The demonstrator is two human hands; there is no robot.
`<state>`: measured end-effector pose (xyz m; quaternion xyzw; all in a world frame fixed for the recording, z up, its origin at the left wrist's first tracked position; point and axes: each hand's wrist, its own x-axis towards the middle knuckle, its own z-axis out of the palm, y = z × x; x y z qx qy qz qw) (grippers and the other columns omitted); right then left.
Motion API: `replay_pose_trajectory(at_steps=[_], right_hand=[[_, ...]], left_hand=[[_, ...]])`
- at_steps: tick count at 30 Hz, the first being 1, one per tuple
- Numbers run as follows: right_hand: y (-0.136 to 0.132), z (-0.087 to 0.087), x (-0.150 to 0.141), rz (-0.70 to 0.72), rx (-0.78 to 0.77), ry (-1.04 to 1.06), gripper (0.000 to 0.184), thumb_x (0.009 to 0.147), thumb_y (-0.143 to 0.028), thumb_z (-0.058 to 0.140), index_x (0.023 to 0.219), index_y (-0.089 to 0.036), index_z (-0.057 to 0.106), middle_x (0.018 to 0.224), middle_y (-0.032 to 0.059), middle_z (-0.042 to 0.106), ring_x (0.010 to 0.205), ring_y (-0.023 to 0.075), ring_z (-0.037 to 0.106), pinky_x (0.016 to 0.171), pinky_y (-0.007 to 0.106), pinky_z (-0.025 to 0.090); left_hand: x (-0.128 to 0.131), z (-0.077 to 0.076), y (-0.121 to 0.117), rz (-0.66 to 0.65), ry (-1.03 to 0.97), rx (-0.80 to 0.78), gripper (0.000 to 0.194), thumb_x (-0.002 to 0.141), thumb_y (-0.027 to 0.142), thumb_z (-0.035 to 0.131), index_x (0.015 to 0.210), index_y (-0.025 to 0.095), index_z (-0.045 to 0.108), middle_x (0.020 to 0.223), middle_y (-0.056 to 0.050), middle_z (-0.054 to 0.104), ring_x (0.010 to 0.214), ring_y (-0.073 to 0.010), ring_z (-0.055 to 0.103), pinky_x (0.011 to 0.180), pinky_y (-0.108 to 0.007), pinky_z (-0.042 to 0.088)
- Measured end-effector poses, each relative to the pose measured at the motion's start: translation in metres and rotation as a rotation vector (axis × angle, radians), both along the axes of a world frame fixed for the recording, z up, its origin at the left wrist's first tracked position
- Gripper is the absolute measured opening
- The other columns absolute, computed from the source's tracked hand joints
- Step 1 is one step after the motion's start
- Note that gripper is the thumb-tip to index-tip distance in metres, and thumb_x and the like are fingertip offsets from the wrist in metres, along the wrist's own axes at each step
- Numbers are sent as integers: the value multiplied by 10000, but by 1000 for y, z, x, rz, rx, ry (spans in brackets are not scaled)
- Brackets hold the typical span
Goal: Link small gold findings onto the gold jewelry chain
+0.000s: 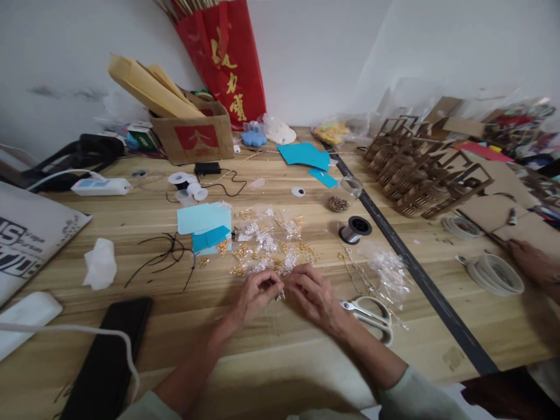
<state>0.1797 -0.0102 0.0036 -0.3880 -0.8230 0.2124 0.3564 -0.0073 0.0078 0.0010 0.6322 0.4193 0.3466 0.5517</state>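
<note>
Silver and gold beads, too many to count, lie in one bead pile (286, 259) on the wooden table (149, 219). From the head view, two hands work at the near edge of the bead pile. The left hand (258, 294) pinches its thumb and finger together on one tiny shiny piece (280, 295), just in front of the bead pile. The right hand (315, 291) bends its fingers close by, but I cannot tell if they grip it too. One pair of scissors (365, 317) and one wire spool (355, 229) sit right of the bead pile. Left of it, the bottom edge cuts off one black phone (109, 356), and one white cable (128, 345) hides a bit of it. Far right of it is one other person's hand (534, 261), its arm cut off, its fingers hard to see.
</note>
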Motion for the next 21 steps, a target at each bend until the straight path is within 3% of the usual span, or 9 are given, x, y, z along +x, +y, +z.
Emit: replay_pose_trajectory(at_steps=[4,12,21], right_hand=[[1,1,-2,33,-54,-7,237,959,-188,458,1153,-221,590,1035,96,613,926,185,626,776,298,539],[2,5,-2,74,-103,17,194,960,-186,449,1034,-181,628,954,95,636,862,179,627,773,301,530],[2,7,-3,121,-176,38,197,967,-173,423,1004,-185,615,931,90,625,853,175,616,765,293,519]], left_hand=[[0,-2,0,-5,11,10,281,801,378,605,647,144,572,630,4,531,616,-124,475,597,-230,361],[0,-4,1,-10,10,1,232,758,326,659,637,137,602,617,4,553,598,-114,479,571,-225,360],[1,-6,-1,-53,-103,-325,358,697,463,706,667,146,543,545,20,570,473,-86,510,457,-197,392]])
